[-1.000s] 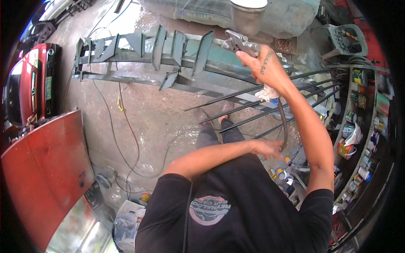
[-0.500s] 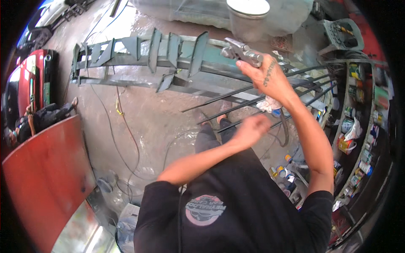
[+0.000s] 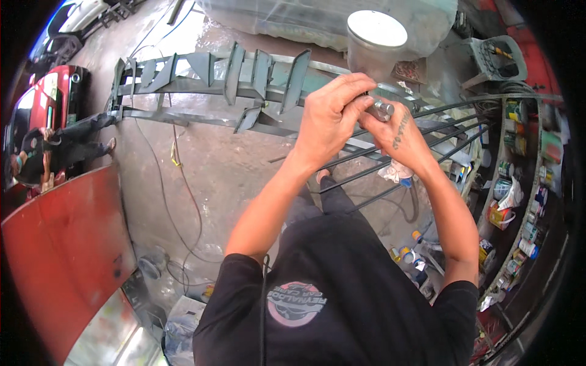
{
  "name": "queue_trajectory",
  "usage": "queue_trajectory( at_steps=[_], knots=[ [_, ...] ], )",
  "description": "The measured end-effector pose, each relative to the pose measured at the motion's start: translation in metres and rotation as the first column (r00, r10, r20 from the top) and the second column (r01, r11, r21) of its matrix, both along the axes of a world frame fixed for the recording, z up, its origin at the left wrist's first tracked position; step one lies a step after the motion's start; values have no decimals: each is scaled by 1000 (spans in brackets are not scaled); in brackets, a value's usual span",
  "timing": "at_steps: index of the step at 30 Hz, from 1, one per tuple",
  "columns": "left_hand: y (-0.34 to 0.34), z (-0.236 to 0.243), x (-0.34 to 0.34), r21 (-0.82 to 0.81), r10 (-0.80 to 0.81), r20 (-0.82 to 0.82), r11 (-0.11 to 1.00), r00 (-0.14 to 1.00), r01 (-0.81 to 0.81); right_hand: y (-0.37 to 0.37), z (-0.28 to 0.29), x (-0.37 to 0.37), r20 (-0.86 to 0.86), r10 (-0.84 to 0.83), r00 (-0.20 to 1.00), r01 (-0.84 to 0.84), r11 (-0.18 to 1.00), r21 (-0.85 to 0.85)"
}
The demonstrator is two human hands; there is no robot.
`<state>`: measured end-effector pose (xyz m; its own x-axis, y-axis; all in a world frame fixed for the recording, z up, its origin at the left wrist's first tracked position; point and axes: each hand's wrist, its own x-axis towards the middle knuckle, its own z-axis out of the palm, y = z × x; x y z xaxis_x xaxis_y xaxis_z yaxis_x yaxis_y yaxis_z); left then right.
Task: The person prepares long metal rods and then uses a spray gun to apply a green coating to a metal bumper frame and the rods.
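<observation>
My right hand (image 3: 400, 134) is closed around a silver spray gun (image 3: 383, 110), most of whose body the fingers hide. A translucent cup with a white top (image 3: 377, 30) stands up just beyond the gun, seemingly fixed to it. From the left, my left hand (image 3: 332, 119) reaches across and its bent fingers grip the gun beside the right thumb. What exact part they pinch is hidden. A crumpled white rag (image 3: 397, 172) shows below the right hand, near a dark hose (image 3: 415, 201).
Grey trim pieces (image 3: 235, 73) rest on a long stand ahead. Thin dark rods (image 3: 421, 137) stretch rightward below my hands. Shelves of cans (image 3: 503, 186) line the right, a red panel (image 3: 67, 232) the left. Another person (image 3: 67, 143) sits beside a red car (image 3: 46, 113). Hoses (image 3: 162, 165) cross the floor.
My left hand has risen from in front of my body to the spray gun and closed on it. The gun has turned and sits slightly lower and farther right.
</observation>
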<state>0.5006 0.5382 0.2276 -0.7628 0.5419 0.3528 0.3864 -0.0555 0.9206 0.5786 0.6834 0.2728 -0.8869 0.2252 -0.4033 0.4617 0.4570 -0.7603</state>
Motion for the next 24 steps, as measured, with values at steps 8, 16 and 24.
queue_trajectory(
  at_steps=[8, 16, 24],
  knots=[
    [-3, 0, 17, 72, 69, 69, 995, 995, -74, -6, -2, 13, -37, -28, 999, 27, 999, -34],
    [-8, -52, 98, 133, -155, 813, 988, 562, 82, 3, -4, 8, -97, -164, 982, 158, 986, -61],
    [5, -71, 124, 560, -546, 821, 827, 169, -46, -7, -11, 13, -50, -171, 984, 168, 985, -46]
  ],
)
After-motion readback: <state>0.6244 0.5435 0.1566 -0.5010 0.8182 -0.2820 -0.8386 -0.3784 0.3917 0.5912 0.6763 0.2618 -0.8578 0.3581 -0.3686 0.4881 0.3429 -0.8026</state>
